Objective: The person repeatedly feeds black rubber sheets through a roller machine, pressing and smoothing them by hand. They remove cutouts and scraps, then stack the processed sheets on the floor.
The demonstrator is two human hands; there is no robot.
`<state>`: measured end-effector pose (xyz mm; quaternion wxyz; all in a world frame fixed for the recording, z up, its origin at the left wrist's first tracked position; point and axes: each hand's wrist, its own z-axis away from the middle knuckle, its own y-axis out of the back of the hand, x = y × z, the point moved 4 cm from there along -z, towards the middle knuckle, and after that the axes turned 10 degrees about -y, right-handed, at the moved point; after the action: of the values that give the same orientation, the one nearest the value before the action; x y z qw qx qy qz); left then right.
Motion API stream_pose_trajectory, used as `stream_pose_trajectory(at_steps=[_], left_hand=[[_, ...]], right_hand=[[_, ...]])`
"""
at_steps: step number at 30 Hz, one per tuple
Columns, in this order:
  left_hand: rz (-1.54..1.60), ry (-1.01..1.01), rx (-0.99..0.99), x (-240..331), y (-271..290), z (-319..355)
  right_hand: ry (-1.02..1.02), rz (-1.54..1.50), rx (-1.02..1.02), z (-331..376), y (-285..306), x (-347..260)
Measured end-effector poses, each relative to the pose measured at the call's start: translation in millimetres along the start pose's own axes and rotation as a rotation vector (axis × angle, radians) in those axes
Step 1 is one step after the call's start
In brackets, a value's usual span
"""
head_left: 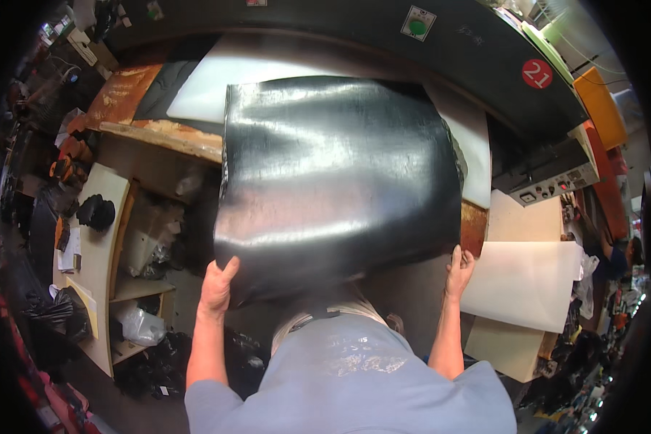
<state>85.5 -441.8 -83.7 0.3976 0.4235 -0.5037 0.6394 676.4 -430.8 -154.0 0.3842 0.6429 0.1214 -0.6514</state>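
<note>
A large, glossy black sheet (333, 155), rubber-like and flexible, spreads out in front of me. Its far part lies over a white board (202, 83) on the machine bed, and its near part sags toward my body. At its near left corner my left hand (217, 286) is closed on the edge, thumb on top. My right hand (459, 269) pinches the near right corner. The fingers underneath the sheet are partly hidden on both sides.
A dark machine beam (325, 32) with a green button (417, 27) spans the far side. Left stands a wooden shelf unit (101, 260) holding plastic bags. To the right are a control box (557, 186) and a white sheet (524, 282) on a wooden surface.
</note>
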Motion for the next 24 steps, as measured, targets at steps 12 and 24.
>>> stream_pose_trajectory(at_steps=[12,24], left_hand=[[-0.281,0.071,0.061,104.9,30.9,-81.8],[-0.990,-0.133,-0.023,178.8,7.5,-471.2]], right_hand=[[0.095,-0.148,-0.370,64.8,-67.7,-96.1],[0.242,0.434,-0.144,-78.7,-284.0,-291.6]])
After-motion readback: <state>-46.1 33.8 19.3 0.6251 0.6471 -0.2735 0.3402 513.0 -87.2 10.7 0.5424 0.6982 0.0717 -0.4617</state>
